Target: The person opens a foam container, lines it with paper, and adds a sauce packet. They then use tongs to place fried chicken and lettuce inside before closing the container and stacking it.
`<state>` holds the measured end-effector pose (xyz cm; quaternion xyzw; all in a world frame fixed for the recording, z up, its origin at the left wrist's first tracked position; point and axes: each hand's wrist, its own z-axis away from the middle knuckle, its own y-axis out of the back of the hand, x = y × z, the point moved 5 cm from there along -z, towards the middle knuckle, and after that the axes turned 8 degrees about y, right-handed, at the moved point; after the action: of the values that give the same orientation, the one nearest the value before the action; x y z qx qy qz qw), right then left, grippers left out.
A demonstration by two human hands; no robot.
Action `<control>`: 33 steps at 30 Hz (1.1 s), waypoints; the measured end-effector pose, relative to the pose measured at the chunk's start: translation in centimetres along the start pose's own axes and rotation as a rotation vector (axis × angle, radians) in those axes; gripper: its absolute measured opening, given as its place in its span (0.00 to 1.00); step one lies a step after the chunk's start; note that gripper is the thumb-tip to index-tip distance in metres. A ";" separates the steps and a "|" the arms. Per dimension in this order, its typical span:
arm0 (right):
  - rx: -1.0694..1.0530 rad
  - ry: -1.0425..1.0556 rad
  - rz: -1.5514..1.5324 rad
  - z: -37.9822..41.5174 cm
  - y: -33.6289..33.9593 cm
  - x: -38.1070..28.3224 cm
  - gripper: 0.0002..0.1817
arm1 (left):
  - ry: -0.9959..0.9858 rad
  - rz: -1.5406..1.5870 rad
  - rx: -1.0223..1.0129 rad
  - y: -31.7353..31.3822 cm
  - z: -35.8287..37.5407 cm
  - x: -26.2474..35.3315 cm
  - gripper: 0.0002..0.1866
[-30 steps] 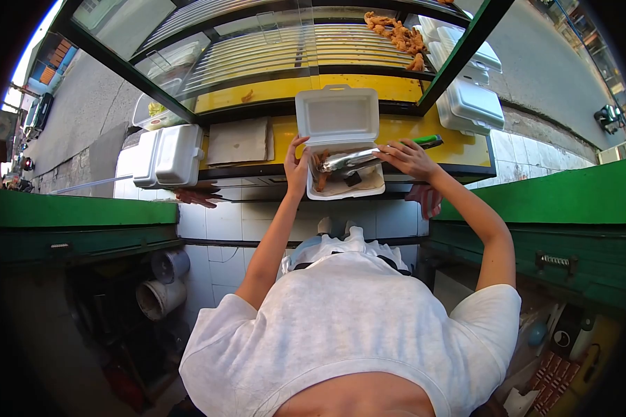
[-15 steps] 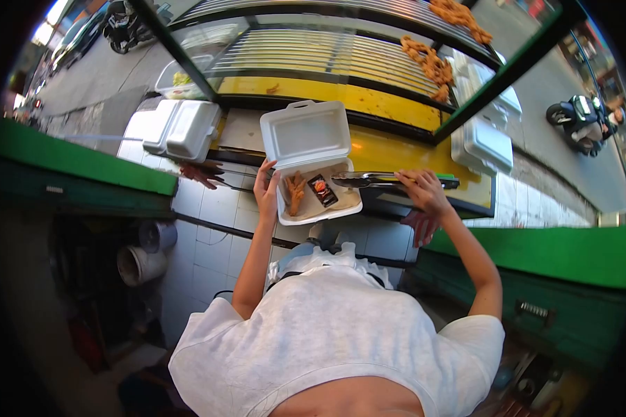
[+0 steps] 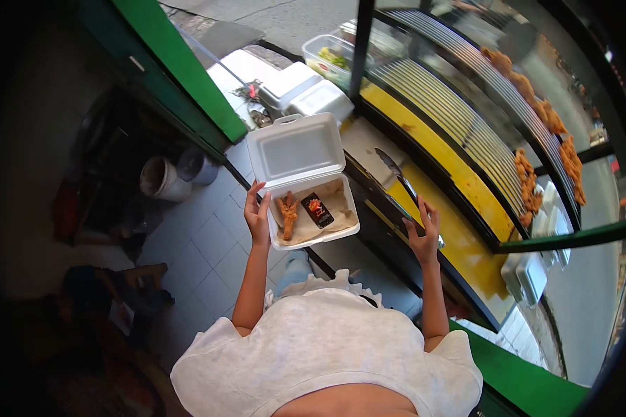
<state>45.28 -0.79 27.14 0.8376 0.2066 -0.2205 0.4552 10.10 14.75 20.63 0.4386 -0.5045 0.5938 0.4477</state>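
Observation:
My left hand grips the left side of an open white foam takeout box, thumb at the rim. Inside, on brown paper, lie a piece of fried chicken and a small dark sauce packet with a red picture. My right hand is at the handle end of metal tongs, its fingers spread apart. The tongs lie along the counter with their tips pointing away from me; whether the fingers still touch them is hard to see.
A glass display case with racks holds fried chicken on the right. Closed foam boxes and a clear tub with green leaves stand beyond the box. Buckets sit on the tiled floor at left.
My view and body have turned left, with the open box. The tongs have gone from above the box to the counter, and my right hand's fingers have spread from them.

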 end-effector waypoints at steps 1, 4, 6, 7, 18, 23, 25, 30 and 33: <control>0.004 0.022 -0.007 -1.3 -1.7 -1.1 0.33 | -0.014 -0.012 0.050 1.7 -1.2 0.6 0.14; -0.011 -0.017 -0.080 -5.5 -7.2 -4.1 0.36 | -0.060 -0.025 0.122 6.5 -5.3 2.0 0.14; 0.021 0.013 -0.079 -8.1 -10.7 -5.9 0.40 | -0.036 0.022 0.139 9.2 -8.1 2.6 0.14; 0.006 0.009 -0.053 -9.4 -12.4 -6.4 0.43 | -0.040 0.027 0.123 10.1 -9.7 3.2 0.14; 0.233 -0.271 -0.264 -19.5 -22.3 -9.3 0.46 | -0.024 0.031 0.032 13.5 -25.1 5.0 0.14; 0.412 -0.412 -0.234 -24.4 -23.1 -8.3 0.44 | -0.019 0.038 -0.019 11.8 -32.6 4.1 0.15; 0.411 -0.448 -0.144 -26.5 -23.4 -7.5 0.44 | -0.006 0.043 -0.037 10.6 -35.7 3.5 0.15; 0.443 -0.520 -0.089 -32.0 -24.5 -6.1 0.43 | -0.002 0.015 -0.140 6.3 -44.2 3.6 0.19; 0.471 -0.539 -0.053 -34.2 -25.5 -4.8 0.41 | 0.015 0.011 -0.196 3.2 -48.3 3.8 0.19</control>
<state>33.64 40.52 29.37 0.8257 0.0441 -0.4866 0.2819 2.81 62.76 18.54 0.3856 -0.5593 0.5472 0.4889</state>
